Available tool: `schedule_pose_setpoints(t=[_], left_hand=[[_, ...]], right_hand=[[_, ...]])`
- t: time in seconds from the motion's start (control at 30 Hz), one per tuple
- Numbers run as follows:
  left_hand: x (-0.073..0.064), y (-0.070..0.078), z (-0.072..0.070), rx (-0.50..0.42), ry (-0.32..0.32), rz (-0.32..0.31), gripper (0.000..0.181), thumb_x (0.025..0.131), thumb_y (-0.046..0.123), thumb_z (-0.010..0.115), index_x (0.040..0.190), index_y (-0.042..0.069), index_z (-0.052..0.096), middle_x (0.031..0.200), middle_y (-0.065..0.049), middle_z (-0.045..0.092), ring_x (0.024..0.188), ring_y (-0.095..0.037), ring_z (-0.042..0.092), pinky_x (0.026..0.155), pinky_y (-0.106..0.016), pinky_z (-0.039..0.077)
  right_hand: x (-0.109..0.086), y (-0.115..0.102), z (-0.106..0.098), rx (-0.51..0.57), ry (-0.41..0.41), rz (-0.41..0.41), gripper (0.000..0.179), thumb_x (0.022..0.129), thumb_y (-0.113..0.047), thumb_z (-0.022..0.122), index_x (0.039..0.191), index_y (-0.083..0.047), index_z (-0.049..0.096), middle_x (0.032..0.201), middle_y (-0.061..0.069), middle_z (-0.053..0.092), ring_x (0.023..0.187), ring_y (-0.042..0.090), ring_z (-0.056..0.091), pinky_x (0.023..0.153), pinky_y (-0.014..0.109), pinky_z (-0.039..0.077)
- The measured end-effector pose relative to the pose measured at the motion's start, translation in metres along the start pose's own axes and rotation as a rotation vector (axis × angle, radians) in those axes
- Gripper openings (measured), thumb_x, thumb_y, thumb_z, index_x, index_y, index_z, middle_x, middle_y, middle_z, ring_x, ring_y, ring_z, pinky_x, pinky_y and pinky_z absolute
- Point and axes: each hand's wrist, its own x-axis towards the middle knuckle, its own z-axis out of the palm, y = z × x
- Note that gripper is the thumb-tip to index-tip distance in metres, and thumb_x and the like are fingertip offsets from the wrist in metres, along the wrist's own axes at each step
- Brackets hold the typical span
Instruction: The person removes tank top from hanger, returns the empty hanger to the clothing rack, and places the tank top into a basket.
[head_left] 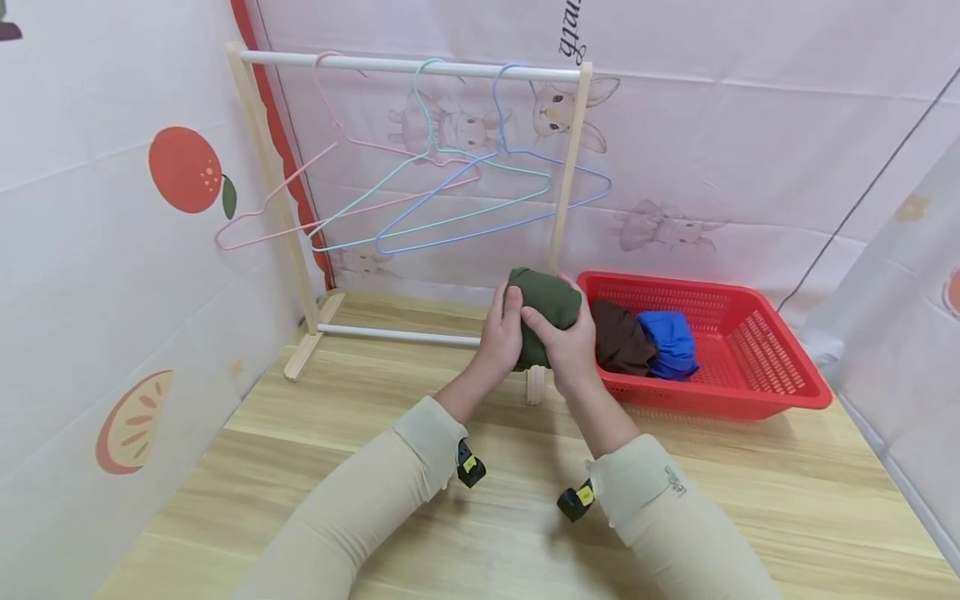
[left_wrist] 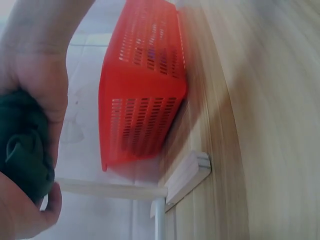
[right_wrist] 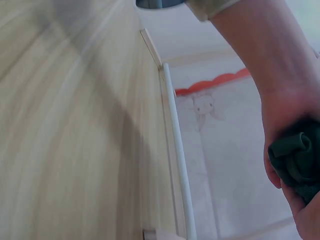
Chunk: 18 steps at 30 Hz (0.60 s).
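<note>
Both hands grip a bundled dark green cloth (head_left: pixel 551 298) above the table, in front of the rack's right post. My left hand (head_left: pixel 501 333) wraps its left side and my right hand (head_left: pixel 572 346) its right side, thumbs toward me. In the left wrist view the green cloth (left_wrist: pixel 25 145) shows a folded edge between the hands. The right wrist view has a rolled end of the same cloth (right_wrist: pixel 295 155) at its right edge. Whether the bundle is a garment cannot be told from its folded shape.
A wooden rack with a white rail (head_left: pixel 405 65) carries a pink hanger (head_left: pixel 330 218), a mint hanger (head_left: pixel 442 218) and a blue hanger (head_left: pixel 495 227). Right of it, a red basket (head_left: pixel 780 350) contains brown cloth (head_left: pixel 621 337) and blue cloth (head_left: pixel 670 343). Printed curtains surround the wooden table (head_left: pixel 360 492).
</note>
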Motion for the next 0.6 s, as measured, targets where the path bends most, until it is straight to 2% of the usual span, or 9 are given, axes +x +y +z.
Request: schedule_pose_setpoints(t=[0.2,0.4,0.5,0.6], left_hand=[[0.003,0.002,0.011,0.031,-0.114,-0.017,0.066,0.100,0.063,0.026,0.151,0.022,0.032,0.141,-0.010,0.050,0.124,-0.027,0.051,0.103,-0.046,0.043],[0.008,0.003,0.023,0.061,-0.205,-0.024,0.072,0.097,0.069,0.028,0.156,0.028,0.022,0.152,-0.008,0.041,0.135,-0.028,0.044,0.109,-0.048,0.039],[0.009,0.002,0.032,0.054,-0.244,-0.003,0.074,0.096,0.069,0.029,0.157,0.029,0.017,0.156,-0.008,0.036,0.140,-0.026,0.040,0.113,-0.045,0.036],[0.008,-0.002,0.045,0.024,-0.310,0.029,0.074,0.099,0.064,0.033,0.159,0.025,0.013,0.156,-0.009,0.035,0.141,-0.024,0.039,0.114,-0.041,0.035]], right_hand=[[0.005,-0.011,-0.021,-0.071,0.016,0.012,0.069,0.083,-0.011,0.077,0.144,-0.016,0.045,0.127,0.004,0.055,0.109,0.018,0.055,0.087,0.028,0.051],[0.013,-0.010,-0.043,-0.081,0.039,-0.016,0.068,0.083,-0.011,0.077,0.143,-0.013,0.046,0.128,0.005,0.055,0.110,0.019,0.054,0.085,0.028,0.053],[0.020,-0.005,-0.061,-0.087,0.073,-0.020,0.066,0.082,-0.013,0.079,0.141,-0.018,0.049,0.127,0.003,0.055,0.110,0.019,0.054,0.085,0.028,0.053],[0.028,-0.005,-0.086,-0.104,0.135,-0.038,0.064,0.081,-0.015,0.081,0.137,-0.024,0.053,0.124,0.001,0.056,0.110,0.018,0.055,0.083,0.028,0.053]])
